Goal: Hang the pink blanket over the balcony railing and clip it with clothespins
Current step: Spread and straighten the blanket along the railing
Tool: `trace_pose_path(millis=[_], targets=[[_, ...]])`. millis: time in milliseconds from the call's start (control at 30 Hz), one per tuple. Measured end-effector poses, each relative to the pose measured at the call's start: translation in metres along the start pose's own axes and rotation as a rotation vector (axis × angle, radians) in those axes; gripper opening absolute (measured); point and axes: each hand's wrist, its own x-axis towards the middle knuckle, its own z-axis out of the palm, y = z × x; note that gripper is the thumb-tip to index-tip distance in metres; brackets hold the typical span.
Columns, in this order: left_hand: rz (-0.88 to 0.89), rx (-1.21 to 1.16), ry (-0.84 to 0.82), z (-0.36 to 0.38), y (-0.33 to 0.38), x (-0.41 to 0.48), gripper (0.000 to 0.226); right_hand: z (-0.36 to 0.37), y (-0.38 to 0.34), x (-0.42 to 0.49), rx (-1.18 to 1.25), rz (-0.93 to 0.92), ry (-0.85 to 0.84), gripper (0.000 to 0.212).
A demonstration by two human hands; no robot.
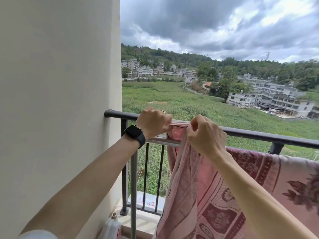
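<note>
**Blanket edge pinched at the rail**

The pink patterned woven blanket (215, 195) hangs at the dark metal balcony railing (259, 135). The left hand (151, 124) and right hand (205, 135) both pinch its bunched top edge. A white plastic jug (110, 226) stands on the floor below, its contents hidden.

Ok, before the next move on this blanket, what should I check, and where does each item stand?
1. Left hand grip on the blanket edge: ok, pinched.
2. Right hand grip on the same edge: ok.
3. Blanket's right part hanging off the railing: ok.
4. Held end spread over the railing: not ok, bunched between the hands.
5. Clothespin ready: not ok, none in view.
</note>
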Motion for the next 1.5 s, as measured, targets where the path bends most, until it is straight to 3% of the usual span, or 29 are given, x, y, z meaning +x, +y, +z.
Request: trace_pose_path(millis=[67, 233, 367, 500, 533, 633, 667, 767, 833, 900, 1033, 1167, 1267, 1333, 1500], targets=[[-0.049, 0.021, 0.013, 0.007, -0.006, -0.007, 0.027, 0.0, -0.001, 0.003, 0.012, -0.006, 0.011, 0.008], [-0.307, -0.172, -0.162, 0.003, -0.008, -0.025, 0.032, 0.014, -0.008, 0.006, -0.036, -0.02, 0.02, 0.006], [-0.364, -0.051, -0.197, -0.027, -0.031, -0.022, 0.029, 0.017, -0.019, 0.02, -0.044, -0.045, 0.014, 0.004], [-0.383, 0.181, 0.038, -0.054, -0.051, 0.012, 0.026, 0.021, -0.047, 0.027, 0.063, -0.095, 0.097, 0.004], [-0.377, 0.192, 0.025, -0.055, -0.05, 0.018, 0.022, 0.021, -0.052, 0.031, 0.092, -0.085, 0.105, 0.003], [-0.106, 0.208, -0.295, -0.036, -0.05, -0.001, 0.018, 0.031, -0.053, 0.036, 0.096, -0.04, -0.034, 0.004], [-0.096, 0.232, -0.371, -0.025, -0.06, -0.012, 0.018, 0.036, -0.051, 0.031, 0.076, -0.025, -0.109, 0.003], [-0.28, 0.23, -0.29, -0.006, -0.079, -0.032, 0.014, 0.046, -0.05, 0.019, 0.046, -0.026, -0.252, 0.007], [-0.467, 0.053, -0.268, -0.002, -0.076, -0.031, 0.013, 0.045, -0.053, 0.025, 0.091, -0.022, -0.264, 0.01], [-0.62, -0.088, -0.356, 0.006, -0.063, -0.039, 0.023, 0.041, -0.053, 0.03, 0.116, -0.03, -0.269, 0.011], [-0.692, -0.148, -0.335, 0.02, -0.057, -0.062, 0.025, 0.047, -0.052, 0.017, 0.137, -0.02, -0.314, 0.011], [-0.725, -0.476, -0.129, 0.01, -0.063, -0.06, 0.037, 0.052, -0.05, 0.005, 0.176, -0.018, -0.283, 0.011], [-0.62, -0.392, -0.267, 0.014, -0.053, -0.077, 0.033, 0.049, -0.042, -0.004, 0.221, -0.031, -0.254, 0.01], [-0.64, -0.463, -0.335, 0.029, -0.048, -0.094, 0.033, 0.051, -0.034, -0.015, 0.257, -0.064, -0.288, 0.01], [-0.965, -0.825, 0.034, 0.037, -0.035, -0.108, 0.023, 0.048, -0.011, -0.03, 0.361, -0.233, -0.466, 0.027]])
